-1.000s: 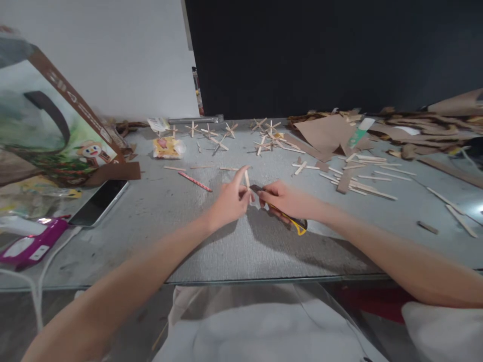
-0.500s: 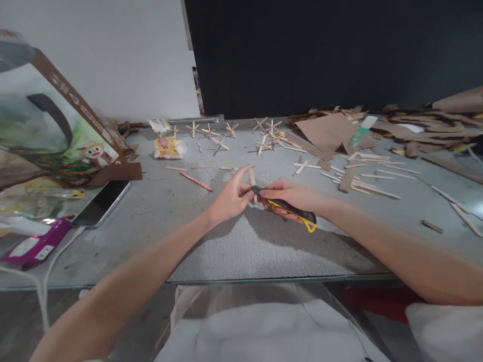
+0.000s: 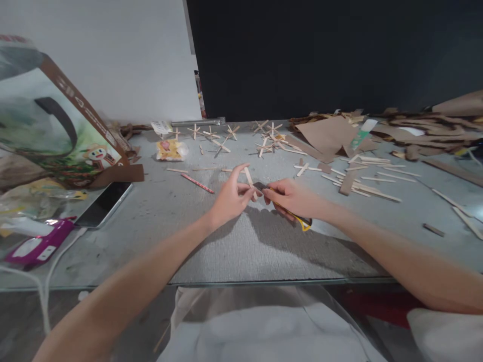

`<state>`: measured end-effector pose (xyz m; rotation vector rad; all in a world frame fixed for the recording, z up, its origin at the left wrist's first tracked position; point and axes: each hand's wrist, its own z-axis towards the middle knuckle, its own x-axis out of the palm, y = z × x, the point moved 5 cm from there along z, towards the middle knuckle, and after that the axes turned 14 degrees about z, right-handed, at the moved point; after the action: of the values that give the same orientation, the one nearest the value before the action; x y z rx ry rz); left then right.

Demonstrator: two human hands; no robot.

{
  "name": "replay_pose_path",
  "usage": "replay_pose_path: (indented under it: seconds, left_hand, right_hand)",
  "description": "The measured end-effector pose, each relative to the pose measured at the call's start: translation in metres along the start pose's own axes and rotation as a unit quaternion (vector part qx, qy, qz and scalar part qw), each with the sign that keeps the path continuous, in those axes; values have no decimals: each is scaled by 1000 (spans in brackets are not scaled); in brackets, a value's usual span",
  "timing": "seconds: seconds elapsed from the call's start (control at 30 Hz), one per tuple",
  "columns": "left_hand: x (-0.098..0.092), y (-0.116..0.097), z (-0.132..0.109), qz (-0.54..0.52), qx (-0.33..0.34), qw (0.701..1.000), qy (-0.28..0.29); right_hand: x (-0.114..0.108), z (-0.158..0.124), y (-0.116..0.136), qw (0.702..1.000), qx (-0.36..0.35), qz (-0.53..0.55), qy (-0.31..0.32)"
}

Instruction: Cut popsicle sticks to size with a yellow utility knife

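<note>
Near the middle of the table, my left hand (image 3: 232, 197) pinches a flat wooden craft stick (image 3: 248, 176), which tilts up and leans to the left. Closed around a yellow and black utility knife (image 3: 305, 222) is my right hand (image 3: 289, 196). The knife's dark front end points left and meets the stick close to my left fingertips. Whether the blade cuts into the wood is too small to tell. Further back stand several star shapes made of crossed craft sticks (image 3: 233, 132). A red patterned pencil-like stick (image 3: 197, 183) lies left of my hands.
Loose craft sticks (image 3: 381, 193) and brown cardboard pieces (image 3: 327, 134) lie to the right. On the left are a phone (image 3: 103, 205), a purple device (image 3: 41, 244) with a white cable, and a large printed box (image 3: 75, 120). A small yellow packet (image 3: 170, 150) sits further back.
The craft stick has tipped further left in my left hand. My right hand has turned the knife slightly, so its handle shows less and its tail end sits a little further left.
</note>
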<state>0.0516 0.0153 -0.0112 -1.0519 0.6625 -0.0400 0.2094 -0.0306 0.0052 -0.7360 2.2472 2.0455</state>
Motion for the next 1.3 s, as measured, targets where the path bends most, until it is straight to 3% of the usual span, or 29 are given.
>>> replay_pose_path:
  seconds: [0.17,0.3,0.4,0.63,0.87,0.93,1.13,1.3]
  left_hand:
    - [-2,-7,-2,93,-1,996,-3]
    - [-2,-13,-6,180,-18,984,7]
    - [-1,-13,-6,177,-32,984,19]
    - [1,-7,-4,78,-33,996,17]
    - [2,-10,-7,200,6,979,41]
    - [2,-10,-8,211,14,976,44]
    - [4,-11,-8,207,2,977,44]
    - [3,-9,-4,112,-18,994,7]
  right_hand:
    - [2,-1,2,997,18,-70,-19]
    - [6,-2,10,972,-27,-227,-63]
    - [8,-1,11,944,-72,-312,-83]
    - [11,-1,5,919,-80,-381,-69]
    - [16,-4,4,880,-82,-462,-70]
    - [16,-3,3,889,-76,-446,-72]
    - [11,4,5,954,-65,-288,-47]
    - [7,5,2,988,-30,-145,-47]
